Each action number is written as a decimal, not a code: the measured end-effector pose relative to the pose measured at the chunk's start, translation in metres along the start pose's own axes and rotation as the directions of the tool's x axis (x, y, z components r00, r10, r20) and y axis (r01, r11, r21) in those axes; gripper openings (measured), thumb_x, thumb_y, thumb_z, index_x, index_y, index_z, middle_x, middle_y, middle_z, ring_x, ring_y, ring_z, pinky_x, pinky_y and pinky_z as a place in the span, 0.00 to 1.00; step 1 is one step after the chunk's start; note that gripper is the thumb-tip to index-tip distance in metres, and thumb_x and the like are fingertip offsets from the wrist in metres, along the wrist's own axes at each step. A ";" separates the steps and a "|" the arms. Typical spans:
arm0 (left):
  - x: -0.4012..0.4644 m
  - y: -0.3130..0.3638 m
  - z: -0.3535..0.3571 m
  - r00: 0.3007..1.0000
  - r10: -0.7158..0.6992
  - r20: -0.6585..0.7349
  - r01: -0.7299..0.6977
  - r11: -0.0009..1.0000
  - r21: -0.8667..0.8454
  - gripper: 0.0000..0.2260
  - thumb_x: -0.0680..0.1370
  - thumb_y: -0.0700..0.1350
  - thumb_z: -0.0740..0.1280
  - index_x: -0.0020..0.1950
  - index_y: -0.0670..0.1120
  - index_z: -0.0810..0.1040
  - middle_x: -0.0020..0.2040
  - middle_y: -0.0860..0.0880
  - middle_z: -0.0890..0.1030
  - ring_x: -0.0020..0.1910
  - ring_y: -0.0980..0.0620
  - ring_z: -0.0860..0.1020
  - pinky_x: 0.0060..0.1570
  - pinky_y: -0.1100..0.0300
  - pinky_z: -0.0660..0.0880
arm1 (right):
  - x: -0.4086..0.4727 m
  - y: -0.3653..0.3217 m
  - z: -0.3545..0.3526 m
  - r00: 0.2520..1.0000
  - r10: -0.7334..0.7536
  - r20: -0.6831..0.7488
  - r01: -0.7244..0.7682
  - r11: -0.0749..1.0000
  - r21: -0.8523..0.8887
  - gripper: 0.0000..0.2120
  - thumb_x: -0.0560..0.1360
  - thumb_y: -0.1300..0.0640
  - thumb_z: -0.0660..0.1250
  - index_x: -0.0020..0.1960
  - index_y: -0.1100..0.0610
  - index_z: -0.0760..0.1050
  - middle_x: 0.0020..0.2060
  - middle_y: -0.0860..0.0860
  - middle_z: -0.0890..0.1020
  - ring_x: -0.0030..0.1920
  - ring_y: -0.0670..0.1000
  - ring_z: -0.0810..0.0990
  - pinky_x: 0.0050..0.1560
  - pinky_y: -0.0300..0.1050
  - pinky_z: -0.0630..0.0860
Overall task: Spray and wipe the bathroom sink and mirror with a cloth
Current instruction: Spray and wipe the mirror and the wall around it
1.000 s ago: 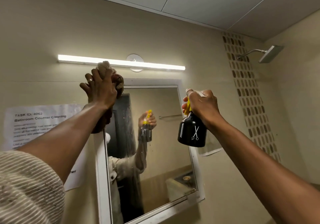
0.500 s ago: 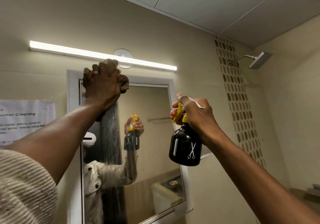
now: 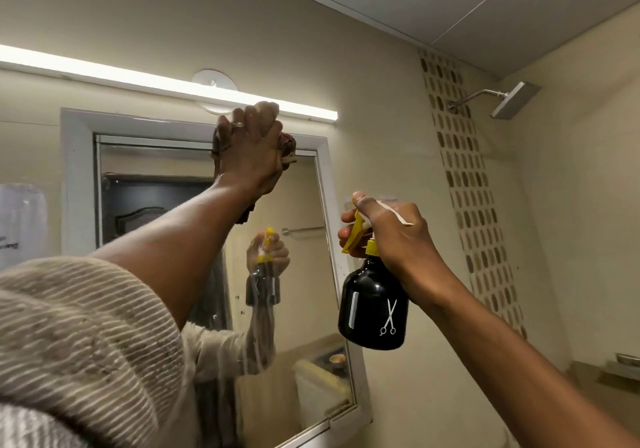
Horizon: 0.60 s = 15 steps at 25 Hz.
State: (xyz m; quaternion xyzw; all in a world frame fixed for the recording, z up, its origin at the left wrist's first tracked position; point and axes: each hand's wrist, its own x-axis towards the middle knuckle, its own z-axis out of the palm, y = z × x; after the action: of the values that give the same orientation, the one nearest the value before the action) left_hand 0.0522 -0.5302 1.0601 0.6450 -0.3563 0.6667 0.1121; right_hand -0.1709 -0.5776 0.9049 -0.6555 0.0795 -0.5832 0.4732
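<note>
A white-framed mirror [image 3: 298, 274] hangs on the beige wall. My left hand [image 3: 249, 149] is raised to the mirror's top edge, right of the middle, and presses a bunched brown cloth [image 3: 288, 151] against the glass and frame. My right hand [image 3: 391, 232] is held up to the right of the mirror, gripping a black spray bottle [image 3: 372, 309] with a yellow trigger; a finger lies on the trigger and the nozzle faces the mirror. The glass reflects the bottle and my arm. The sink is out of view.
A lit tube light [image 3: 166, 82] runs above the mirror. A shower head [image 3: 512, 99] juts from the right wall beside a strip of mosaic tiles [image 3: 467, 184]. A paper notice [image 3: 20, 219] hangs left of the mirror. A small shelf [image 3: 620, 366] sits at lower right.
My left hand has slid the cloth rightward along the mirror's top edge. The view has swung left. My right hand keeps holding the bottle beside the mirror.
</note>
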 end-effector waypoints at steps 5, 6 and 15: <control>0.020 0.051 0.022 0.998 0.054 0.044 -0.054 0.999 -0.010 0.19 0.77 0.50 0.63 0.68 0.48 0.69 0.74 0.38 0.62 0.70 0.36 0.62 0.71 0.39 0.58 | 0.012 0.016 -0.027 0.999 0.029 -0.021 -0.028 0.999 0.030 0.18 0.83 0.46 0.65 0.48 0.60 0.85 0.40 0.57 0.89 0.42 0.56 0.90 0.45 0.46 0.86; 0.024 0.063 0.024 0.997 0.060 0.056 -0.058 0.998 -0.022 0.19 0.78 0.50 0.62 0.68 0.48 0.69 0.75 0.38 0.61 0.72 0.36 0.61 0.72 0.38 0.57 | 0.014 0.019 -0.035 0.999 0.029 -0.029 -0.028 0.999 0.032 0.18 0.82 0.46 0.65 0.47 0.60 0.85 0.39 0.57 0.89 0.42 0.57 0.90 0.45 0.47 0.86; 0.030 0.100 0.023 0.981 0.123 0.148 -0.109 0.989 -0.096 0.15 0.81 0.52 0.58 0.65 0.51 0.73 0.74 0.40 0.59 0.73 0.38 0.59 0.70 0.43 0.57 | 0.022 0.022 -0.084 0.999 0.029 -0.041 -0.027 0.998 0.064 0.19 0.82 0.48 0.67 0.46 0.64 0.85 0.42 0.66 0.87 0.38 0.56 0.87 0.50 0.54 0.87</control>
State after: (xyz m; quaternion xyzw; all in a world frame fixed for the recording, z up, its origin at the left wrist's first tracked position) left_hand 0.0054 -0.6259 1.0537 0.6670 -0.4298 0.6042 0.0735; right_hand -0.2246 -0.6481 0.8934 -0.6265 0.0800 -0.5925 0.5001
